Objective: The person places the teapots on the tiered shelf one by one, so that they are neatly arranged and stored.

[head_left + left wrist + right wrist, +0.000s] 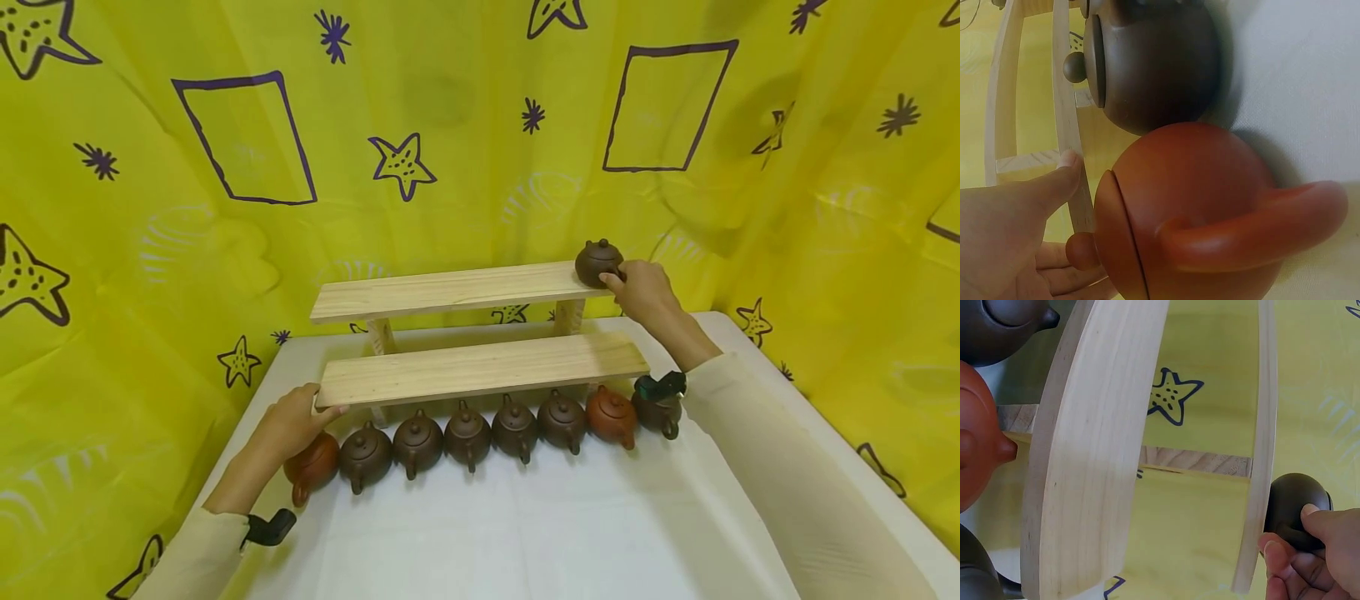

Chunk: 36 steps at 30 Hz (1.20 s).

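Observation:
My right hand point(647, 292) pinches the handle of a dark brown teapot point(597, 260) at the right end of the upper wooden board. In the right wrist view, that teapot point(1297, 500) sits against the board's edge, thumb on its handle. At the left end of the lower board point(480, 367), my left hand point(291, 423) holds the corner, thumb on the front edge. The left wrist view shows a reddish-orange teapot point(1197, 187) close below this hand, beside a dark brown teapot point(1160, 62). Some left fingers are hidden behind the orange teapot's lid.
A row of several teapots stands on the white table point(480, 533) before the two-tier wooden stand, including a second orange teapot point(611, 415) and a dark teapot point(657, 415) below my right wrist. A yellow patterned curtain point(465, 100) hangs behind and at both sides.

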### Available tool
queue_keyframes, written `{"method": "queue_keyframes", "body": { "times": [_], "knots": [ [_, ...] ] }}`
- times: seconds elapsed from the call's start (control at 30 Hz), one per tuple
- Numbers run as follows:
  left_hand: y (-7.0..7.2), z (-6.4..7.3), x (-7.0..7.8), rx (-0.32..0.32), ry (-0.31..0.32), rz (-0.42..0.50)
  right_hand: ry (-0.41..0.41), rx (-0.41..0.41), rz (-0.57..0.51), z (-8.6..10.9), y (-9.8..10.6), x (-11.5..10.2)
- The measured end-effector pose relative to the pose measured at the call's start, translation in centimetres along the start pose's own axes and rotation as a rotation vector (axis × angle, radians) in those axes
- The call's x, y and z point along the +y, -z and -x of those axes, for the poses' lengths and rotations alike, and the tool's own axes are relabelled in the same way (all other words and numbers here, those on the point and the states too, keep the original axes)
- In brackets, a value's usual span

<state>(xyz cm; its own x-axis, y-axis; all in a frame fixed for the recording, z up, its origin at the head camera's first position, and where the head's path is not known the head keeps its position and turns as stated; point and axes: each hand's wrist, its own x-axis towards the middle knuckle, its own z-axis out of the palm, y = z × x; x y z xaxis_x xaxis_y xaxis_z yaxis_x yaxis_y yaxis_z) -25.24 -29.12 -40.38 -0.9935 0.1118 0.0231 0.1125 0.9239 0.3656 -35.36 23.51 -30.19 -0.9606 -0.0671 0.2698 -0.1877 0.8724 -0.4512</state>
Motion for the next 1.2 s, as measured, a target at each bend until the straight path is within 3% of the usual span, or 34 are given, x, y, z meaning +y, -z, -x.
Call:
{"method": "queue_keyframes", "body": {
  "times": [0.4, 0.57, 0.73, 0.9, 1.2],
  "knots": [
    [-0.1, -0.3, 0.0, 0.001, 0.006, -0.002, 0.001, 0.034, 0.023, 0.5, 0.1, 0.6],
    [-0.2, -0.4, 0.1, 0.005, 0.001, -0.006, 0.0, 0.013, 0.049, 1.7, 0.7, 1.6],
    [-0.3, -0.4, 0.1, 0.003, 0.005, -0.004, -0.013, -0.037, 0.058, 4.2, 1.2, 3.8],
    [-0.3, -0.2, 0.0, -0.001, 0.008, -0.011, -0.033, -0.058, 0.056, 7.7, -0.1, 6.8],
    [-0.3, 0.0, -0.1, 0.002, 0.004, -0.003, -0.199, -0.168, 0.079, 14.4, -3.4, 10.2]
  ]
}}
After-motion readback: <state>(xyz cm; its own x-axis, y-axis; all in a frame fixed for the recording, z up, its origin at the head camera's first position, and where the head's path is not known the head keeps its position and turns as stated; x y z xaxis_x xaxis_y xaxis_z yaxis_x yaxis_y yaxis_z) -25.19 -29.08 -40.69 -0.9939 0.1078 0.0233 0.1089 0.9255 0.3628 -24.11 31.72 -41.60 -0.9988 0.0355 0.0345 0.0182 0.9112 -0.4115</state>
